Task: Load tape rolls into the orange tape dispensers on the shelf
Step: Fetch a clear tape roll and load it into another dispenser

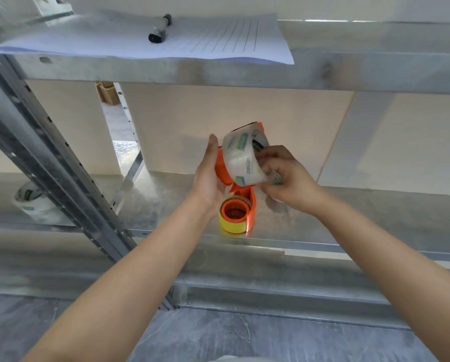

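Above the metal shelf (166, 194) I hold an orange tape dispenser (222, 169) with a clear tape roll (242, 158) against it. My left hand (208, 173) grips the dispenser from the left. My right hand (281, 176) pinches the right side of the roll, whose wrap carries green print. Below them, a second orange dispenser (251, 207) stands on the shelf with a yellow tape roll (231, 223) around its hub. Most of the held dispenser is hidden behind the roll.
Another clear tape roll (32, 201) lies on the shelf at far left, behind a slanted metal upright (62, 163). On the upper shelf, a lined paper sheet (166, 40) carries a black marker (160, 28). White panels back the shelf. Grey floor lies below.
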